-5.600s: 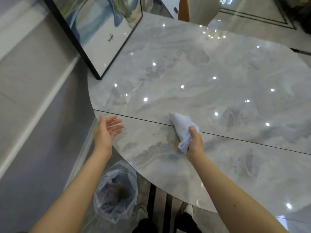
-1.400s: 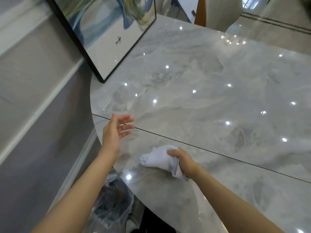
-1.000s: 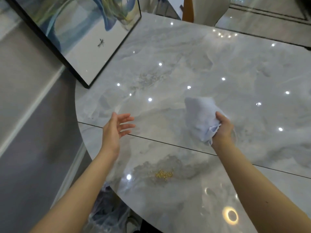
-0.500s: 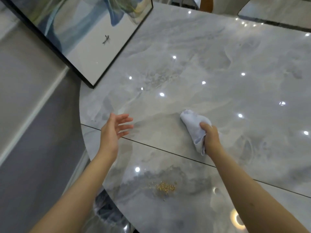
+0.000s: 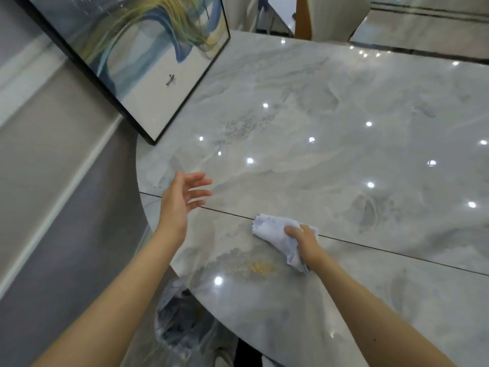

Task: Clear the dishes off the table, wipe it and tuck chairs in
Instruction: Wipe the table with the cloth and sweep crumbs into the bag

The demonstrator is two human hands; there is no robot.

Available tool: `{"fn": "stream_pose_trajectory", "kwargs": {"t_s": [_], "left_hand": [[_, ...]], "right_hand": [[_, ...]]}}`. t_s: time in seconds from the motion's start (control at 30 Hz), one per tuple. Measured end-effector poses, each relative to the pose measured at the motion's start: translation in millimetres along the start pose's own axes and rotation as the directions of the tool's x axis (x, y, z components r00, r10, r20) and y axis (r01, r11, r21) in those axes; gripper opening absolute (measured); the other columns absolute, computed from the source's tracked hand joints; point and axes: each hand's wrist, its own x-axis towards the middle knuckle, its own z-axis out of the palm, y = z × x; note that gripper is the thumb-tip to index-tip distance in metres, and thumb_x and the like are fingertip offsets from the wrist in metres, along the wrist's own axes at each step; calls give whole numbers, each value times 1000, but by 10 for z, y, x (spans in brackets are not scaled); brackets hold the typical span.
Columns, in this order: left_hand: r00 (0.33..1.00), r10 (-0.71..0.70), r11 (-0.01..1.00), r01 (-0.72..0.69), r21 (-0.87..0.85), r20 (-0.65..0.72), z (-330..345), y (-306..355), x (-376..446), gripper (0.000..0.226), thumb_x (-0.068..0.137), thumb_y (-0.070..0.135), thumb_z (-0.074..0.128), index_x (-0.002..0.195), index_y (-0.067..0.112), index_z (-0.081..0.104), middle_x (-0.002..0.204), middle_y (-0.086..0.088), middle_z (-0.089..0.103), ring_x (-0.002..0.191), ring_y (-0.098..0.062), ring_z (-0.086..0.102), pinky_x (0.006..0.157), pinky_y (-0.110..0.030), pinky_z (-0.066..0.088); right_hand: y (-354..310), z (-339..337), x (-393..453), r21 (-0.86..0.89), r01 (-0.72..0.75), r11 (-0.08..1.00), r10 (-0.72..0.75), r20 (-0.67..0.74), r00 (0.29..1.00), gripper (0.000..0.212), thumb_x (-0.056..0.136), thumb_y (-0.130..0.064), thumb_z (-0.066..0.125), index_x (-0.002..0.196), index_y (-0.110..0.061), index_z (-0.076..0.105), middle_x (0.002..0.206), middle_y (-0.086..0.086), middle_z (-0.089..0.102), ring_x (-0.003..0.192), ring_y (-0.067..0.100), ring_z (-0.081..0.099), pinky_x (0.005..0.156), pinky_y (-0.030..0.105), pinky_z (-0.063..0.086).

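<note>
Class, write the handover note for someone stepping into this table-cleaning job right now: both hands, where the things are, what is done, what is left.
Right hand grips the white cloth on the marble table, by the seam. Left hand is open, holding nothing, at the near left edge.
Yellow crumbs lie near the table edge, just left of the cloth. A lined bin stands on the floor below that edge.
Done: no dishes on the visible tabletop.
Left: wipe up the crumbs, finish wiping, tuck in the chairs; one chair shows at the far side.

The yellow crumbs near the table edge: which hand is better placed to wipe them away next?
The right hand: it already grips the cloth just beside the crumbs. The left hand is open, holding nothing.
</note>
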Motion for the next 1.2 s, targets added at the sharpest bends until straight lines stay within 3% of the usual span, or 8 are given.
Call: {"fn": "stream_pose_trajectory", "kwargs": {"t_s": [0.13,0.27,0.4,0.6,0.73,0.87,1.0,1.2], "left_hand": [[999,10,1000,-11,10,49,-144,-163,-273,50,101,42,23,97,16,65,96,-4,69,79,-18,65,72,-29,49],[996,-2,1000,1,13,94,-248,-343,-495,50,101,41,21,95,17,65,94,-3,69,77,-17,65,70,-29,49],[990,6,999,-11,35,140,-291,-496,-690,50,101,41,21,97,17,65,98,-3,70,83,-20,66,73,-31,50],[982,-43,998,34,52,184,-135,-661,-874,50,101,40,21,96,17,65,95,-3,70,81,-19,65,73,-31,49],[962,-72,997,60,52,265,304,-714,-1004,49,102,40,21,96,16,64,96,-4,68,80,-19,64,72,-31,47],[932,-111,994,98,54,344,786,-733,-1090,48,102,39,22,94,15,63,93,-3,67,75,-18,62,68,-29,44],[903,-114,993,93,71,414,1160,-754,-1098,49,101,40,22,94,17,64,93,-3,68,73,-16,63,65,-26,45],[889,-143,989,118,85,436,1323,-937,-1090,50,101,41,22,93,16,64,94,-4,68,74,-17,64,68,-28,46]], "right_hand": [[191,105,-367,51,14,999,-11,-52,999,55,67,-30,50,106,6,61,91,11,59,86,21,52,65,22,42],[393,179,-666,139,-4,990,19,-106,994,20,82,-17,58,93,-1,60,74,2,54,71,12,50,57,15,41],[634,278,-845,269,-11,963,68,-204,977,51,72,-33,57,107,4,60,99,19,63,90,29,59,72,29,43],[646,32,-1087,661,9,750,193,-232,953,25,84,-21,56,96,0,61,51,5,66,52,21,63,43,16,47],[690,-410,-1262,766,201,611,136,-352,926,23,93,-20,43,93,-8,64,66,4,72,57,18,68,53,20,54],[771,-1006,-1436,755,388,529,168,-542,824,31,94,-17,39,90,-12,69,75,3,73,69,21,69,60,23,56],[860,-1543,-1694,716,500,487,237,-659,713,44,94,-17,39,69,-15,74,64,0,71,56,16,68,53,20,55],[1200,-1800,-1703,608,468,641,247,-741,624,14,80,-24,56,81,-16,67,65,-6,70,67,16,66,65,25,50]]}}
